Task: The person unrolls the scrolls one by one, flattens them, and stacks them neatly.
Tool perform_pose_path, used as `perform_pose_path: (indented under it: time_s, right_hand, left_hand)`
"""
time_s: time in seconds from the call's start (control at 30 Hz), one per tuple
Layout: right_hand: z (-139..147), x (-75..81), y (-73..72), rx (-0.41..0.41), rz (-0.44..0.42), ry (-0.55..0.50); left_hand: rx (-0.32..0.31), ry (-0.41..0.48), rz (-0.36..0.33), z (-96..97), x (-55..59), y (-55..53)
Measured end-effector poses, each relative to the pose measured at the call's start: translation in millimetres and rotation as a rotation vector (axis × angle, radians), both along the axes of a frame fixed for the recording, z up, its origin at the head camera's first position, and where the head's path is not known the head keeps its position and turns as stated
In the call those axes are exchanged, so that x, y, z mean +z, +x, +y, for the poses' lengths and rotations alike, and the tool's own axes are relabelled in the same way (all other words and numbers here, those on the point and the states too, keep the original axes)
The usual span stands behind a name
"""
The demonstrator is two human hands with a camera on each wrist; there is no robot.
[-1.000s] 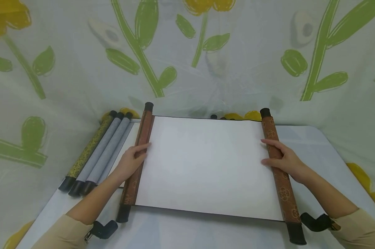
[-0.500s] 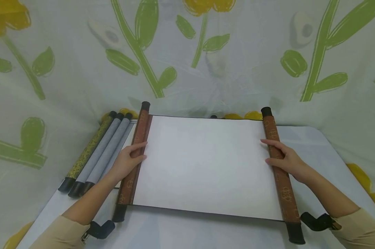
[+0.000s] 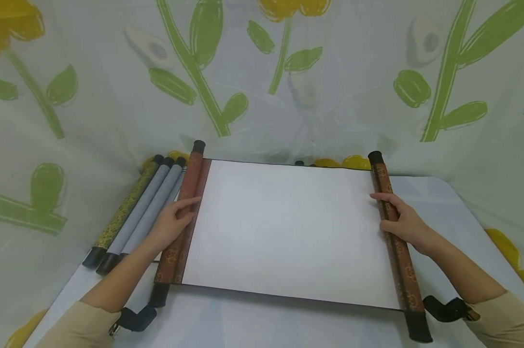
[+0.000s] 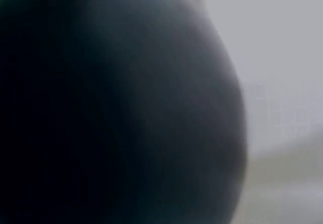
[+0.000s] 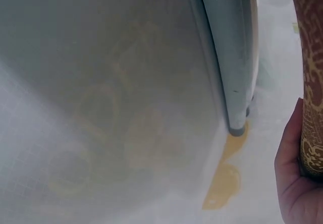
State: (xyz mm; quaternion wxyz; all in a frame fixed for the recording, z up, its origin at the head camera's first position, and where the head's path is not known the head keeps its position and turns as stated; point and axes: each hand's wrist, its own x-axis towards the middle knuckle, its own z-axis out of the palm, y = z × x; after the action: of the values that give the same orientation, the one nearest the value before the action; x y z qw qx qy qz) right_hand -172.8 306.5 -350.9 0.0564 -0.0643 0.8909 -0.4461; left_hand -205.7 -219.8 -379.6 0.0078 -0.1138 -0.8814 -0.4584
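Observation:
A hanging scroll spans the middle of the head view, its white paper [image 3: 283, 232] stretched between two brown rollers with a gold flower pattern and black end caps. My left hand [image 3: 172, 222] grips the left roller [image 3: 168, 258], with fingertips reaching over its inner side. On the far side, my right hand [image 3: 403, 220] holds the right roller [image 3: 407, 275] between thumb and fingers. That hand [image 5: 298, 183] also shows in the right wrist view, wrapped around the patterned roller [image 5: 313, 82]. A blurred dark rounded shape [image 4: 126, 108] fills most of the left wrist view.
Left of the scroll lie a yellow-green patterned roll [image 3: 127, 210] and grey rolls [image 3: 150, 212] with black ends. The white table [image 3: 435, 203] carries them all, in front of a flower-printed curtain [image 3: 340, 106]. Black wrist mounts [image 3: 446, 309] jut inward from both sleeves.
My left hand has moved left with its roller, and the right hand slightly right with the other. More white paper lies exposed between them.

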Motion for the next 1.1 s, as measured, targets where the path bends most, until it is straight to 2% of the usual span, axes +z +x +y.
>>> perform_pose_path:
  time_s: [0.3, 0.6, 0.77, 0.93, 1.1]
  right_hand:
    - [2.2, -1.8, -3.6, -0.011, -0.012, -0.017]
    - [7.1, -1.5, -5.7, 0.033, -0.041, -0.058]
    - [9.6, -3.3, -9.1, 0.048, -0.043, -0.072]
    - [10.2, -5.4, -14.0, 0.046, -0.028, -0.096]
    - [4.4, -6.6, -20.6, 0.037, -0.036, -0.094]
  left_hand:
    - [0.053, -0.031, -0.074, -3.3, -0.8, -5.7]
    - [0.031, -0.031, -0.018, -9.1, 2.7, -12.6]
    - [0.039, -0.07, -0.025, -17.2, 8.0, -15.4]
    - [0.044, -0.094, -0.001, -26.8, 15.7, -21.5]
    - [0.053, -0.127, -0.043, -33.4, 26.1, -27.1]
